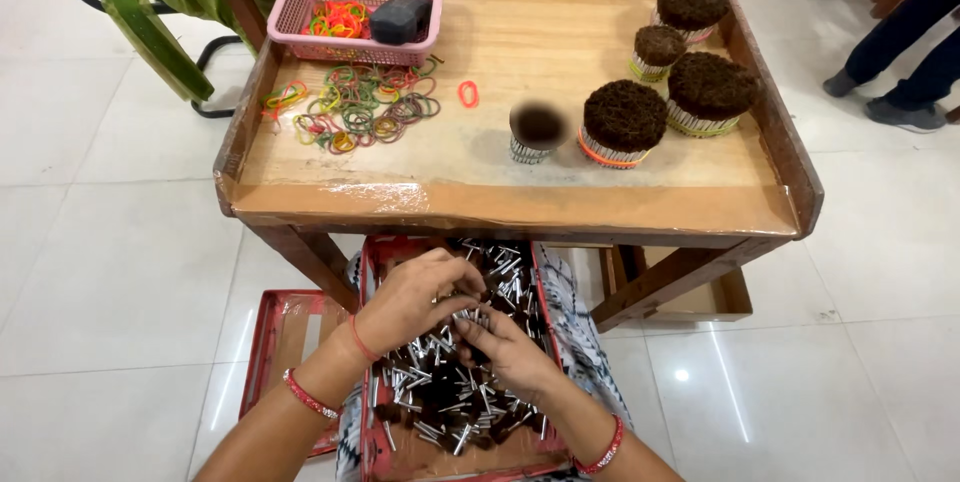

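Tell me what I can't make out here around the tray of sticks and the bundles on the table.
Head view only:
- Left hand and right hand: their fingers meet over the sticks, so what they pinch is hidden.
- Tray: the near end is cut off by the bottom edge.
- Small bundle: blurred, detail unreadable.
- Dark object in the pink basket: too small to identify.
- Person: only legs and shoes, cut off by the right edge.

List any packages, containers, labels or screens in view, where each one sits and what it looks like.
No labels, signs or screens show.
Pink basket: table's far left corner, rectangular mesh plastic, holding coloured rubber bands and a dark block.
Red tray: on the lap under both hands, rectangular, full of small silver-and-brown sticks.
Second red tray: on the floor, left, shallow.
Brown box: under the table, right.
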